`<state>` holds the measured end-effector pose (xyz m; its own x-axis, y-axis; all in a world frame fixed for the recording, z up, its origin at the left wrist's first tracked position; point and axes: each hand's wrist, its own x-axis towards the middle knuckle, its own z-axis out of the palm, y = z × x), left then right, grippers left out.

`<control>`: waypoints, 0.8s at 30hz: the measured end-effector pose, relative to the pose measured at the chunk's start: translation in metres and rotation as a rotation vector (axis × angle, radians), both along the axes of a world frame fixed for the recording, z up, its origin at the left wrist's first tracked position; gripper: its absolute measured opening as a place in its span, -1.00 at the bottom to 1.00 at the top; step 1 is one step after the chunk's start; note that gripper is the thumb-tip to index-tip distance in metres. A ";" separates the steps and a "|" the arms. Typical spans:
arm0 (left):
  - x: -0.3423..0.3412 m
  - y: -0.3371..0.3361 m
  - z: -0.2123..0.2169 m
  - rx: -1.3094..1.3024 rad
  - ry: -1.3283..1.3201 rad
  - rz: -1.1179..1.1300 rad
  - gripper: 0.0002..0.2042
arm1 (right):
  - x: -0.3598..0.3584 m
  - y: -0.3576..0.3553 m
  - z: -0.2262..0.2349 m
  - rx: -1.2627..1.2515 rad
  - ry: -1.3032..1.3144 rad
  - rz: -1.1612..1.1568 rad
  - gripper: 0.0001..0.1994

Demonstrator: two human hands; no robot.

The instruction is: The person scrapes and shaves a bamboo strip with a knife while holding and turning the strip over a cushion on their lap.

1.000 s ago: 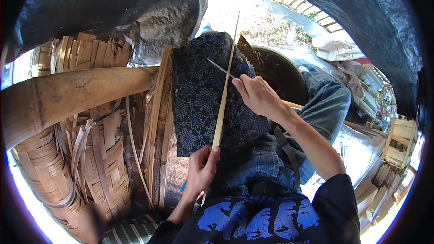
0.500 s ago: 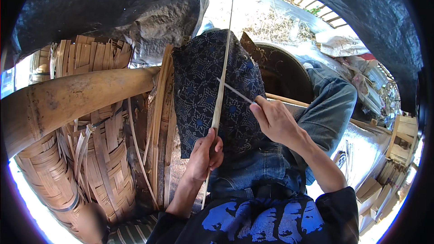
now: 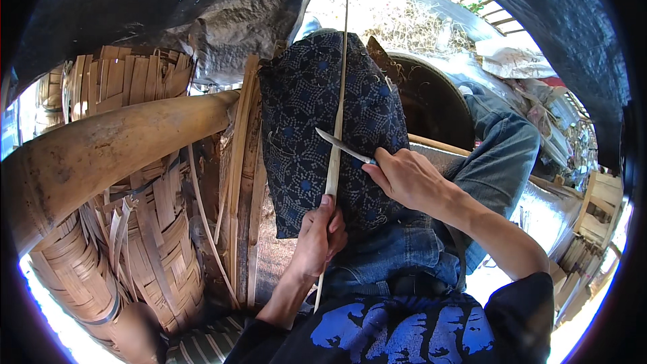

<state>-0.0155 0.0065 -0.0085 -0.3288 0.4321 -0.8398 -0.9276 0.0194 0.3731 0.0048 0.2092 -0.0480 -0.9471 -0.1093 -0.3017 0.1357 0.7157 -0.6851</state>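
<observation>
My left hand (image 3: 319,236) is closed round the lower part of a long pale bamboo strip (image 3: 335,162), its thumb lying on top. The strip runs away from me and tapers to a thin dark tip, over a dark blue patterned cloth (image 3: 290,155) spread across my lap. In my right hand (image 3: 408,178) is a knife (image 3: 346,147), gripped by its handle, which the fingers mostly cover. The knife's blade crosses over the strip a little beyond my left hand, pointing left.
A thick bamboo pole (image 3: 128,141) reaches in from the left, beside tall woven bamboo baskets (image 3: 162,249). Upright bamboo slats (image 3: 246,195) stand left of the cloth. A dark round tub (image 3: 438,108) lies beyond my right knee. Black sheeting (image 3: 168,13) hangs at upper left.
The knife has turned so its blade face shows more, and it sits slightly nearer me along the strip. My right hand has moved a little left; my left hand has shifted slightly right.
</observation>
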 end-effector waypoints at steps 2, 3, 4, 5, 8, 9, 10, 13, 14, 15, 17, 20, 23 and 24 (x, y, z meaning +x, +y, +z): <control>0.001 0.001 0.001 -0.005 0.041 -0.005 -0.54 | -0.001 -0.002 -0.001 0.023 0.003 -0.002 -0.60; 0.001 0.002 0.001 -0.005 0.037 -0.006 -0.54 | -0.002 -0.003 -0.001 0.040 0.011 -0.004 -0.61; 0.000 0.003 0.003 -0.017 0.041 -0.005 -0.54 | -0.004 -0.003 0.000 0.058 0.020 -0.006 -0.61; 0.000 0.005 0.004 -0.029 0.046 -0.004 -0.55 | -0.006 -0.003 0.000 0.058 0.017 -0.008 -0.61; 0.015 0.005 0.015 -0.046 0.031 -0.064 -0.54 | -0.023 0.005 -0.004 0.020 -0.093 -0.111 -0.62; 0.019 -0.005 0.016 -0.053 0.029 -0.090 -0.52 | -0.031 0.009 -0.011 0.048 -0.004 -0.098 -0.63; 0.018 -0.008 0.014 -0.046 0.026 -0.097 -0.52 | -0.038 0.014 -0.014 0.085 0.077 -0.088 -0.63; 0.018 -0.009 0.011 -0.024 0.067 -0.108 -0.52 | -0.052 0.027 -0.006 0.019 0.089 -0.138 -0.63; 0.016 -0.006 0.012 -0.018 0.072 -0.096 -0.52 | -0.055 0.031 -0.002 -0.018 0.104 -0.194 -0.63; 0.012 -0.004 0.011 -0.039 0.073 -0.113 -0.52 | -0.057 0.032 0.011 -0.047 0.060 -0.220 -0.64; 0.006 -0.002 0.009 -0.083 0.098 -0.121 -0.53 | -0.049 0.030 0.017 -0.092 0.101 -0.172 -0.64; 0.001 0.007 0.005 -0.080 0.142 -0.142 -0.53 | -0.027 0.023 0.021 -0.192 0.099 -0.157 -0.65; -0.001 0.008 0.003 -0.089 0.145 -0.159 -0.53 | -0.004 0.019 0.010 -0.081 0.167 -0.069 -0.64; -0.001 0.008 0.004 -0.111 0.156 -0.154 -0.53 | -0.001 0.018 0.011 -0.082 0.162 -0.074 -0.64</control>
